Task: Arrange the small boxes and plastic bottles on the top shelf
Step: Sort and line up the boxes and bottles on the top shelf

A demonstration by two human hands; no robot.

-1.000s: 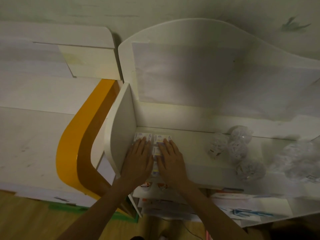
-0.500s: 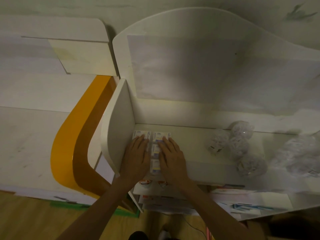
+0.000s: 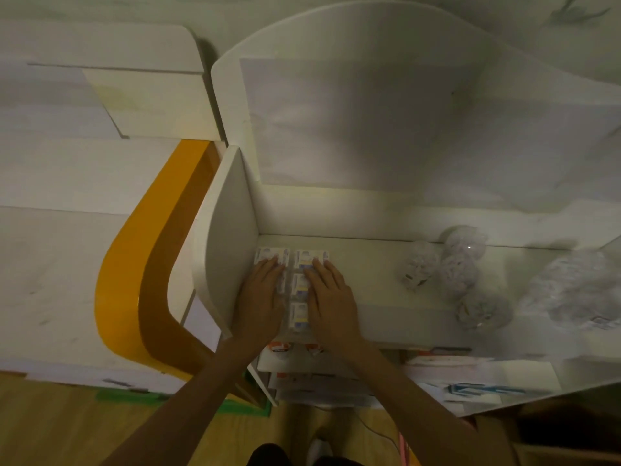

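So I've got both palms down flat: left hand and right hand, fingers straight, pressing the small boxes in the top shelf left corner. Crinkly clear plastic bottles sit right.

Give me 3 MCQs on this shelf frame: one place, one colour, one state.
1. Where do the small boxes lie on the top shelf?
A. left end, by the side panel
B. right end
C. centre

2. What colour is the curved band left of the shelf unit?
A. blue
B. orange
C. black

3. How are the left hand and right hand set?
A. both fists
B. both flat on the boxes
C. one lifting a bottle

A: boxes lie near the panel. B: band is orange. B: fingers straight, palms down.
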